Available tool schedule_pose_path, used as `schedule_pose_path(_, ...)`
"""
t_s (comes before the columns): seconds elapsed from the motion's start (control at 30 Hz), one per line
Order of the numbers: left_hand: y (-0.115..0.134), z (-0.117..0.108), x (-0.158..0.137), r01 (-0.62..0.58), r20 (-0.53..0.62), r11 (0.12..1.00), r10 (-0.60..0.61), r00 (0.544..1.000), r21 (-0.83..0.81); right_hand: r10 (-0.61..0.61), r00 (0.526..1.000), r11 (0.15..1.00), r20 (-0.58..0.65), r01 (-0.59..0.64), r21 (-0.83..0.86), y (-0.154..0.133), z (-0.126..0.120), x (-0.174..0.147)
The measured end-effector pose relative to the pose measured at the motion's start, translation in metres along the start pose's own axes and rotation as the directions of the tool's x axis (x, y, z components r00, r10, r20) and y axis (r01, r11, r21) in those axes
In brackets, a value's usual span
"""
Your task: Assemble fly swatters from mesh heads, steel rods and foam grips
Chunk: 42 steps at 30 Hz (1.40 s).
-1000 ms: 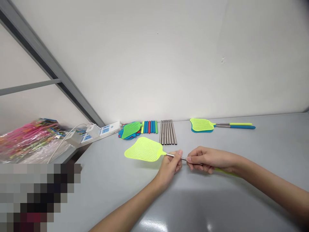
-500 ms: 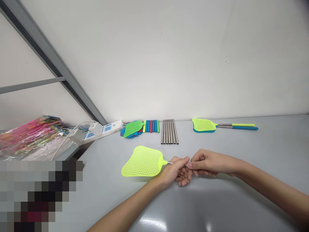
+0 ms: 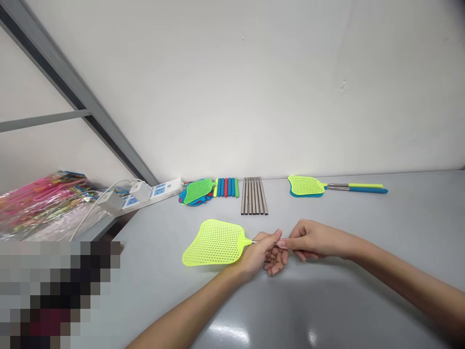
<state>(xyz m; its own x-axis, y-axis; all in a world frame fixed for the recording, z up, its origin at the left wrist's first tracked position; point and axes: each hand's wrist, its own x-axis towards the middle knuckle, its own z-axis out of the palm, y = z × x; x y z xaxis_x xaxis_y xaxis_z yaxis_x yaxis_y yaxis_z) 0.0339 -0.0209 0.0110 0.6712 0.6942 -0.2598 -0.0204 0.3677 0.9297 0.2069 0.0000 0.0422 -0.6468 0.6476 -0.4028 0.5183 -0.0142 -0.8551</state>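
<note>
Single head-worn view, looking forward and down from above and behind the grip of left hand and right hand, near enough to show both forearms, table around the grip, wall beyond.

The bench is plain grey and kinda shiny up front, with everything laid out along the back edge. Going left to right: a messy pile of mesh heads topped by a green head, a tidy row of coloured grips, a batch of metal tubes, then two swatters well apart, yellow overlapping blue.
</note>
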Motion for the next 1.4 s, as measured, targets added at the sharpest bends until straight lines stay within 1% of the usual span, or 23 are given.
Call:
schedule_pose_path(0.13, 0.000, -0.003, 0.002, 0.007, 0.004, 1.000, -0.007, 1.000, -0.002, 0.018, 1.000, 0.999, -0.010, -0.019, -0.039, -0.001, 0.000, -0.001)
schedule_pose_path(0.27, -0.001, -0.007, 0.003, 0.009, -0.006, 1.000, -0.009, 1.000, 0.006, 0.016, 0.999, 1.000, 0.029, -0.016, -0.013, -0.002, -0.001, -0.001)
schedule_pose_path(0.43, 0.002, -0.014, 0.002, 0.003, -0.017, 1.000, -0.003, 1.000, 0.020, -0.082, 0.990, 0.991, 0.112, 0.068, 0.117, -0.002, -0.005, -0.002)
schedule_pose_path(0.5, 0.004, -0.015, 0.002, 0.002, -0.009, 0.999, -0.002, 1.000, 0.033, -0.101, 0.987, 0.985, 0.124, 0.082, 0.152, -0.002, -0.006, -0.002)
schedule_pose_path(0.63, 0.006, -0.015, 0.001, 0.024, 0.025, 0.999, -0.025, 0.999, 0.046, -0.126, 0.985, 0.981, 0.118, 0.106, 0.161, -0.001, -0.003, -0.002)
schedule_pose_path(0.73, 0.005, -0.014, 0.001, 0.016, 0.043, 0.999, -0.018, 0.999, 0.042, -0.126, 0.987, 0.984, 0.097, 0.112, 0.138, -0.001, -0.002, -0.002)
schedule_pose_path(0.87, 0.004, -0.012, 0.001, -0.008, 0.041, 1.000, 0.006, 0.999, 0.029, -0.113, 0.993, 0.994, 0.026, 0.112, 0.016, 0.000, -0.001, -0.002)
schedule_pose_path(0.97, 0.005, -0.010, 0.000, -0.023, 0.032, 0.999, 0.022, 0.999, 0.034, -0.113, 0.994, 0.992, 0.011, 0.114, -0.047, -0.001, -0.001, -0.002)
schedule_pose_path(1.27, 0.004, -0.009, 0.001, -0.033, 0.002, 0.996, 0.033, 0.999, 0.081, -0.048, 0.998, 0.996, -0.026, 0.046, -0.075, 0.001, 0.000, 0.001)
schedule_pose_path(1.4, 0.005, -0.008, 0.001, -0.021, -0.011, 0.992, 0.022, 1.000, 0.128, -0.015, 0.999, 0.997, -0.043, 0.012, -0.080, 0.003, 0.000, 0.001)
